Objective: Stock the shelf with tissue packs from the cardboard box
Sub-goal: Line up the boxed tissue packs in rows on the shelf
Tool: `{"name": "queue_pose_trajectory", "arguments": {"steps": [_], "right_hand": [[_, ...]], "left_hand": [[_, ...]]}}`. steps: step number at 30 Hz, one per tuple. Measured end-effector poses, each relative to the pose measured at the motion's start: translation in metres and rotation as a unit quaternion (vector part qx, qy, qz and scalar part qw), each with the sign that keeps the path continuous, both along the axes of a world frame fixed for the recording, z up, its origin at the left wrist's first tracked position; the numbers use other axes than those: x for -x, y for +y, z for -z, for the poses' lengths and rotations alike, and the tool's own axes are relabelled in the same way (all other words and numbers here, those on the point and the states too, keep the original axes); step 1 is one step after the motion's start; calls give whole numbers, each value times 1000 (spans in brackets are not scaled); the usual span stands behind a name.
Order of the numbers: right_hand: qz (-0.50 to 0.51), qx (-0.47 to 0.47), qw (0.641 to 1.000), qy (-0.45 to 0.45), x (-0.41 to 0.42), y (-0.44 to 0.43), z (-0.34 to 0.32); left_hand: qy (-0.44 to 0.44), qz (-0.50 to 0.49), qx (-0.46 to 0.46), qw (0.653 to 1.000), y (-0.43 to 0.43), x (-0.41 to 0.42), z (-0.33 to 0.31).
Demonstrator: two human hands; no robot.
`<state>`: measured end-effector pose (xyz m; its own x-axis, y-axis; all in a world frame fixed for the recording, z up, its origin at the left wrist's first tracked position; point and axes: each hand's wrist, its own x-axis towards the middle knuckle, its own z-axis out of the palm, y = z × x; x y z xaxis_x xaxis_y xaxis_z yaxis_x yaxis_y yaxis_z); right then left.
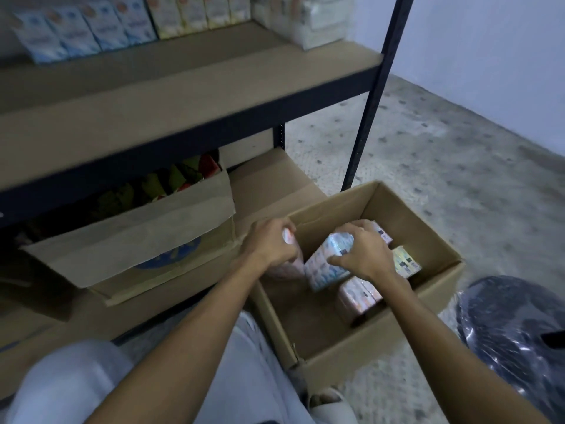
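Observation:
An open cardboard box (342,335) stands on the floor to the right of the shelf. My left hand (270,243) is shut on a pink tissue pack (290,267) at the box's left wall. My right hand (362,252) grips a blue-patterned tissue pack (324,267), tilted up in the middle of the box. Another pink pack (359,296) lies flat under my right wrist, and a yellowish pack (408,263) lies behind it. The shelf board (171,87) above holds blue tissue packs (82,29) at the back left and pale yellow packs (195,13) beside them.
A second open carton (128,240) with coloured goods sits under the shelf, with a closed flat box (269,179) to its right. A dark plastic-wrapped bundle (516,332) lies at the right. White wrapped packs (318,19) stand at the shelf's right end. A dark steel upright (379,87) rises behind the box.

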<state>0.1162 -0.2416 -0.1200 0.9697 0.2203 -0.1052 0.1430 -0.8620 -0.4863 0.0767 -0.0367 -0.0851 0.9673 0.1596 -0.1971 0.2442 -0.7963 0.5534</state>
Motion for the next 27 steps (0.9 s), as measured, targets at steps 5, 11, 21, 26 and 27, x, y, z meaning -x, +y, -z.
{"name": "queue_pose_trajectory", "arguments": {"steps": [5,11,21,26,27], "right_hand": [[26,-26,998,-49,7,-14,-44],[35,-56,989,-130,17,-28,-95],[56,-140,953,-264,33,-43,-171],[73,-197,919,-334,43,-40,-223],[71,-208,911,-350,44,-38,-232]], "left_hand": [[-37,-8,17,999,8,13,-42],[-105,-8,29,994,15,35,-90],[-228,-4,29,973,26,72,-172],[-302,-24,80,950,45,85,-217],[-322,-29,84,942,50,87,-225]]}}
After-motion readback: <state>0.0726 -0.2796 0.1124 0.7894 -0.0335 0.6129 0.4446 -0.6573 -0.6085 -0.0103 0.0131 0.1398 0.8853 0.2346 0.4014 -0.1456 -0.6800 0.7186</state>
